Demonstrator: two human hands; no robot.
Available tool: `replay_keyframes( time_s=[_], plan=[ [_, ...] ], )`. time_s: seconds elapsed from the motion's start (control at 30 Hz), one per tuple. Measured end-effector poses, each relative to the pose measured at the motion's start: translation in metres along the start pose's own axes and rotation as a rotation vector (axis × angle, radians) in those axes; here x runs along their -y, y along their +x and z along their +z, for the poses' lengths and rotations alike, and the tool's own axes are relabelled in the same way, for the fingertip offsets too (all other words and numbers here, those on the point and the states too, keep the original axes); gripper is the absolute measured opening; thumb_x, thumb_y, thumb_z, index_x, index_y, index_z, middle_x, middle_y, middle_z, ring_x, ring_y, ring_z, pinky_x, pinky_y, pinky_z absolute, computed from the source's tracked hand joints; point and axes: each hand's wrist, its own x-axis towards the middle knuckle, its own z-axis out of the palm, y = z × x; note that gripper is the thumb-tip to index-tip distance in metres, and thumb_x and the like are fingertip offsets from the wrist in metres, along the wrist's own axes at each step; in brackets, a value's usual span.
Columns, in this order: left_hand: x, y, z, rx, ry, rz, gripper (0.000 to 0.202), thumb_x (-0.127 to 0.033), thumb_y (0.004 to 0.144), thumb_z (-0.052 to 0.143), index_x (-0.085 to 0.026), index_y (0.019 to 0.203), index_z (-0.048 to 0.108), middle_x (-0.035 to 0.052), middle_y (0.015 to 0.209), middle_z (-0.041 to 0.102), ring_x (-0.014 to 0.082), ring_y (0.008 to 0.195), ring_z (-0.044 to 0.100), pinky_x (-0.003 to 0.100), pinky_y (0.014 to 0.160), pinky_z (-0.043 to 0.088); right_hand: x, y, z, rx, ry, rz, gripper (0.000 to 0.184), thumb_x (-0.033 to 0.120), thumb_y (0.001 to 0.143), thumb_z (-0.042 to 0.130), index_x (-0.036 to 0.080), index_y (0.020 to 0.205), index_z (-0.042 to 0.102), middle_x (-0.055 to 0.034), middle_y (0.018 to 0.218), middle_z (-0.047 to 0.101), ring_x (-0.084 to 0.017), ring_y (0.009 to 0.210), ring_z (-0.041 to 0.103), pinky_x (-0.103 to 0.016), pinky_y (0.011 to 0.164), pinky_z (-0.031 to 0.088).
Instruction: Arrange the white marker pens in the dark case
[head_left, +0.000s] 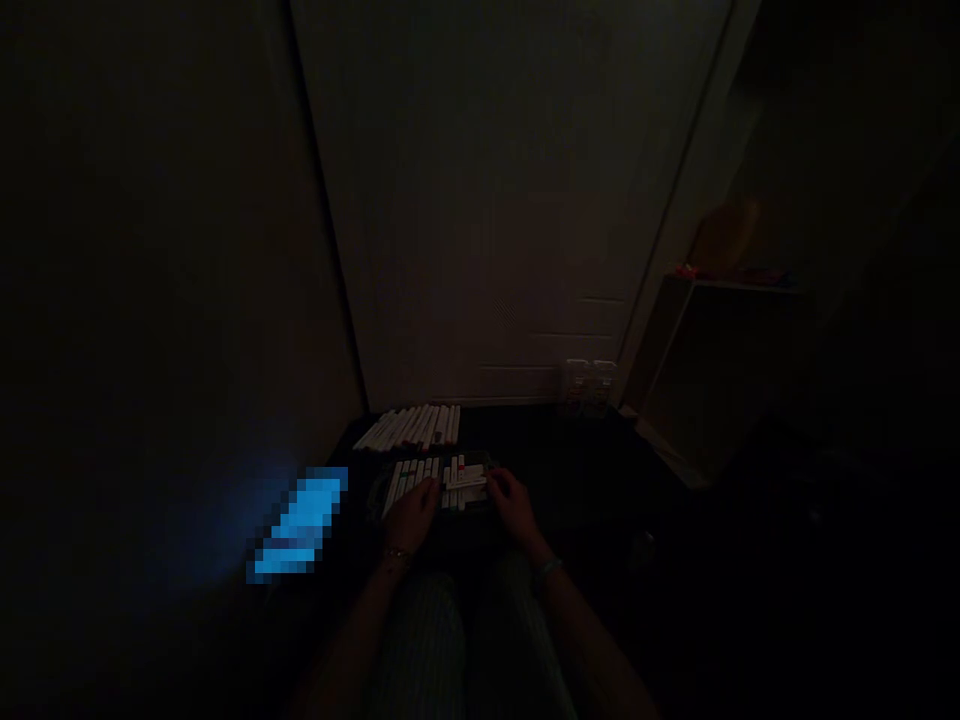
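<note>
The right hand [516, 505] is pinching a white marker [468, 484]; the left hand [412, 514] is partly covering nearer markers [410, 472], its grip too dark to tell. Farther markers [412, 427] are lying behind.

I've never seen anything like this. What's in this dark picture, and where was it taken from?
There is no machine here: a person works with bare hands, and a camera worn on the head looks forward and down. The left hand and right hand are at a nearer group of white markers. One marker lies crosswise between them; it is too dark to tell which hand grips it. On the dark surface there is also a farther row of markers. A blue glow, blurred into blocks, shows at the picture's left.
</note>
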Motion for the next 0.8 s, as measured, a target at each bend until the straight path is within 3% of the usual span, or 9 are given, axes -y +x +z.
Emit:
replay_keyframes(
  time_s=[0.43,0.67,0.8],
  plan=[
    [-0.0083,-0.0044,-0.0066,-0.014,0.041,0.011,0.038,-0.042,0.088,0.027,-0.023,0.097,0.058,0.0028,0.092,0.064,0.0128,0.081,0.057,0.021,0.064,0.034,-0.0086,-0.0015,0.0001,-0.006,-0.063,-0.031,0.029,0.038,0.085,0.038,0.022,0.096,0.059,-0.0021,0.09,0.064,-0.015,0.081,0.059,-0.024,0.071,0.044],
    [-0.0067,-0.0035,-0.0043,-0.039,0.005,-0.017,0.037,-0.043,0.087,0.03,-0.024,0.104,0.056,0.0035,0.103,0.063,0.0145,0.091,0.056,0.023,0.071,0.036,-0.0077,-0.0004,-0.0009,-0.018,-0.075,-0.016,0.029,0.037,0.085,0.038,0.02,0.094,0.06,-0.003,0.088,0.064,-0.016,0.08,0.058,-0.026,0.073,0.044],
    [-0.0099,-0.0049,-0.0085,-0.001,0.026,-0.001,0.037,-0.042,0.088,0.027,-0.023,0.097,0.058,0.0028,0.094,0.065,0.015,0.084,0.058,0.023,0.067,0.036,-0.0052,0.0,-0.0001,-0.032,-0.035,-0.004,0.029,0.038,0.084,0.04,0.02,0.092,0.061,-0.0031,0.088,0.064,-0.017,0.081,0.058,-0.026,0.072,0.045]
  ],
)
